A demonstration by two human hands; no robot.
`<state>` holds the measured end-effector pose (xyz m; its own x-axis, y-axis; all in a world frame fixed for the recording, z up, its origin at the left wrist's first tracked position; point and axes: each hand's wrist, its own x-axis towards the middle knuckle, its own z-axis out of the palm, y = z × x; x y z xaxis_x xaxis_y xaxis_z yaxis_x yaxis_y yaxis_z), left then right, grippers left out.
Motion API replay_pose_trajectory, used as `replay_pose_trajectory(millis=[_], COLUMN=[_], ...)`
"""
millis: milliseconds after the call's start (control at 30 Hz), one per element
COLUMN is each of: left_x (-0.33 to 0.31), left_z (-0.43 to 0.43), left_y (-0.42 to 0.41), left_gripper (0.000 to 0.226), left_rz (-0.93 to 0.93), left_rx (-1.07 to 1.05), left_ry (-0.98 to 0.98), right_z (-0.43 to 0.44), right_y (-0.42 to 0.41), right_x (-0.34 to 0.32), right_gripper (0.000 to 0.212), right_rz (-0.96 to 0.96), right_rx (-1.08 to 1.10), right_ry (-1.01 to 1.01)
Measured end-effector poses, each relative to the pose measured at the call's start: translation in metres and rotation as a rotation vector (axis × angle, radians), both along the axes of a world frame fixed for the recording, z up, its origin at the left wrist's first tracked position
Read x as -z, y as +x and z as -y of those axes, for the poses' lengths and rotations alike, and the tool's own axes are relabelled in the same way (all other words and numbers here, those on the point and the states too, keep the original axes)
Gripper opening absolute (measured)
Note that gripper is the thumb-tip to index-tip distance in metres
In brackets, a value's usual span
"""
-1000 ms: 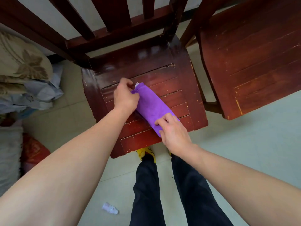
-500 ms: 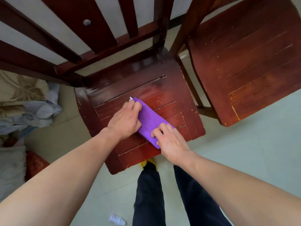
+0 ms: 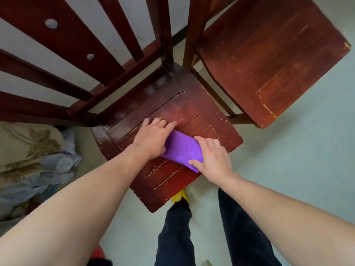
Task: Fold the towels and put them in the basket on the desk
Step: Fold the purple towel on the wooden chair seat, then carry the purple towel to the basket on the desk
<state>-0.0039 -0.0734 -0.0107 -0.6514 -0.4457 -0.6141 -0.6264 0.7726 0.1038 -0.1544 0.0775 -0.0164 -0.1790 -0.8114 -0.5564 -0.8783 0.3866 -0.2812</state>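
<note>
Legs: dark trousers and a yellow shoe stand on the pale floor at the near edge of the seat.
Right hand: lies flat with fingers spread on the near right end of the small purple folded towel, pressing it down; it pinches nothing that shows.
Left hand: palm down on the far left end of the same cloth, fingers reaching past it onto the wood; whether the thumb hooks under the edge, I cannot tell.
Towel place: it lies as a narrow strip, diagonal, on the dark red slatted wooden chair seat, between the two hands and touching both.
Step, as I judge it: the fold is being flattened, and lifting the strip to carry it off looks to be next.
Basket and desk: neither is in view.
Risk one: the strip sits near the near edge of the seat, so a push toward the body could slide it off onto the floor.
Risk two: lifting by one end only would likely let the layers fall open, since nothing holds them together but the pressing palms.
Left side: a heap of beige leaf-print bedding lies beside the chair.
Far right: a second red-brown wooden chair stands just beside the first, bare.
</note>
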Motion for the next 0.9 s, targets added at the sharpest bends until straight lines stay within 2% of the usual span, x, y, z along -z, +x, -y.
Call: replay_pose_trajectory(millis=[67, 133, 200, 400, 567, 767, 900], left_x=[-0.009, -0.024, -0.045, -0.121, -0.191, -0.257, -0.3], left_z=[-0.006, -0.017, -0.033, -0.091, -0.145, -0.231, -0.324], left_y=[-0.006, -0.008, -0.006, -0.028, -0.098, -0.209, -0.293], left_gripper=[0.069, 0.051, 0.046, 0.038, 0.053, 0.072, 0.069], left_rz=[0.035, 0.064, 0.052, -0.104, -0.23, -0.363, -0.417], left_rx=[0.056, 0.09, 0.13, 0.24, 0.516, 0.768, 0.907], left_ry=[0.003, 0.026, 0.026, 0.033, -0.064, -0.12, -0.134], right_z=[0.0, -0.006, -0.022, -0.096, -0.184, -0.297, -0.402], right_y=[0.007, 0.01, 0.005, -0.024, -0.068, -0.134, -0.188], right_x=[-0.007, -0.023, -0.047, -0.13, -0.202, -0.266, -0.301], right_gripper=[0.074, 0.055, 0.041, 0.04, 0.059, 0.06, 0.054], right_rz=[-0.041, -0.09, -0.11, -0.085, -0.246, -0.367, -0.442], right_rx=[-0.003, -0.019, 0.009, 0.116, 0.237, 0.429, 0.576], right_ry=[0.063, 0.068, 0.009, -0.06, -0.103, -0.174, -0.2])
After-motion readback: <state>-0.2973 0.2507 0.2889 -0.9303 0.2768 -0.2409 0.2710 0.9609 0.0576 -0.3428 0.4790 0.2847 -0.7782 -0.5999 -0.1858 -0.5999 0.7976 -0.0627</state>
